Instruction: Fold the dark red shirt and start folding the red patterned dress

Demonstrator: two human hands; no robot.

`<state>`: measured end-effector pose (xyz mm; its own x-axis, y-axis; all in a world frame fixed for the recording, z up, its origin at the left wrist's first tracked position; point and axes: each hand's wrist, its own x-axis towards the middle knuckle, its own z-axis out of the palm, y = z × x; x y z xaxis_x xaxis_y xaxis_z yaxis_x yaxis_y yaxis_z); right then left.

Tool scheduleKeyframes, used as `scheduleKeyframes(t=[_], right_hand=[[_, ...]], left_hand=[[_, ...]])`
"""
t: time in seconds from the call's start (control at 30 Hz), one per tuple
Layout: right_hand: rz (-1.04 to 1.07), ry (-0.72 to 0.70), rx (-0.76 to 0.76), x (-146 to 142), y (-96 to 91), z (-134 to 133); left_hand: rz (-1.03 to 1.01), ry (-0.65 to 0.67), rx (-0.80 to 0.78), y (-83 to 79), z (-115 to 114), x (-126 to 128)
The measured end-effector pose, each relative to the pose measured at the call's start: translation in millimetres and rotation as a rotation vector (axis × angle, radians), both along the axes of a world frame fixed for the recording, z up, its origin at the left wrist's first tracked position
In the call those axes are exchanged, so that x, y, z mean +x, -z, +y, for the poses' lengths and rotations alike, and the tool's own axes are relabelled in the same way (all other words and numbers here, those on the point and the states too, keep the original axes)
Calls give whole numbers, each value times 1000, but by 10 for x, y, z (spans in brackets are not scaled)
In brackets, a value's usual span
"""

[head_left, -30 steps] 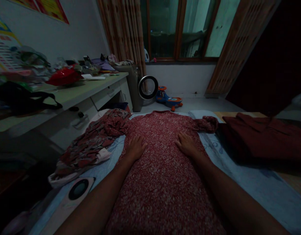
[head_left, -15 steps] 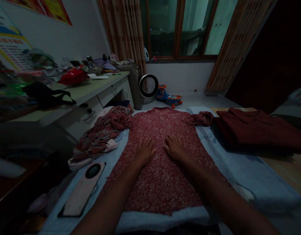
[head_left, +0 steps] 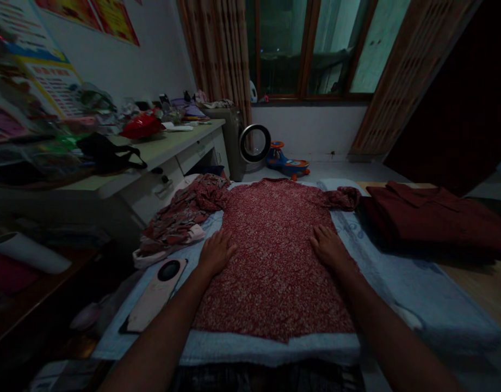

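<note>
A red speckled garment (head_left: 274,256) lies spread flat on a pale blue cloth (head_left: 397,272) covering the table. My left hand (head_left: 215,251) rests flat on the garment's left edge, fingers stretched out. My right hand (head_left: 327,246) lies flat on its right edge, fingers also out. Neither hand holds anything. The garment's sleeves bunch up at the far left and far right corners.
A crumpled patterned cloth (head_left: 179,220) lies left of the garment, with a phone (head_left: 154,294) face down near it. A folded dark red garment (head_left: 433,215) sits to the right. A cluttered desk (head_left: 152,147) stands at left; a toy car (head_left: 285,163) is on the floor.
My hands slid from the garment's middle outward to its left and right edges. The view shifted back, so the garment's near hem now shows.
</note>
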<state>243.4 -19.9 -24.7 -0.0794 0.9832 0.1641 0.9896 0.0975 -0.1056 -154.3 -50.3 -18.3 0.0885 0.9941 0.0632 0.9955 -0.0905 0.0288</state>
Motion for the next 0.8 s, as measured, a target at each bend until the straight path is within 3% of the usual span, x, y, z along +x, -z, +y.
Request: scheduleKeyframes(t=[0.1, 0.2, 0.37, 0.47, 0.6, 0.8], right_hand=[[-22, 90, 1, 55, -8, -3], [-20, 153, 17, -155, -74, 39], [122, -119, 8, -862, -186, 202], [146, -209, -39, -1092, -156, 283], [136, -142, -20, -912, -78, 335], [62, 56, 11, -196, -71, 333]], left_hand=[[18, -56, 29, -34, -31, 2], [12, -60, 92, -95, 77, 194], [-102, 126, 96, -116, 439, 661], [-109, 164, 61, -39, 548, 786], [-92, 155, 61, 55, 534, 767], [-88, 157, 63, 64, 526, 734]])
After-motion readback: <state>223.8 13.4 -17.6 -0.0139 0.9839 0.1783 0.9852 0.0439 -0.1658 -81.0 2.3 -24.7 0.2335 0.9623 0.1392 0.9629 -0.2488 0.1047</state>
